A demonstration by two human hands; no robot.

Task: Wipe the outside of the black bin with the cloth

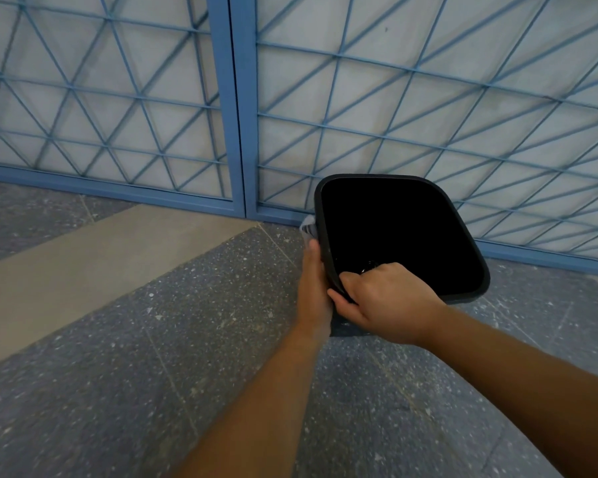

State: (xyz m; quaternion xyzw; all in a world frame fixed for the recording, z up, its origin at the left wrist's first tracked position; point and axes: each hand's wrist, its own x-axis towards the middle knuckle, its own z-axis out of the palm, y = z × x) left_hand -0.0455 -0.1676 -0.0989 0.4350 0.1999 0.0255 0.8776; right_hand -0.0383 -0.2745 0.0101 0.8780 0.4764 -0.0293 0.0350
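Observation:
The black bin stands on the floor, right of centre, close to a blue gate, its open top facing up at me. My right hand is shut on the near-left corner of its rim. My left hand lies flat against the bin's outer left wall. A grey cloth sticks out just beyond its fingertips, pressed to that wall; most of the cloth is hidden under the hand. A small piece of grey shows below the right hand too.
A blue metal gate with diagonal lattice bars runs across the back, right behind the bin. The floor is dark speckled stone with a tan band on the left.

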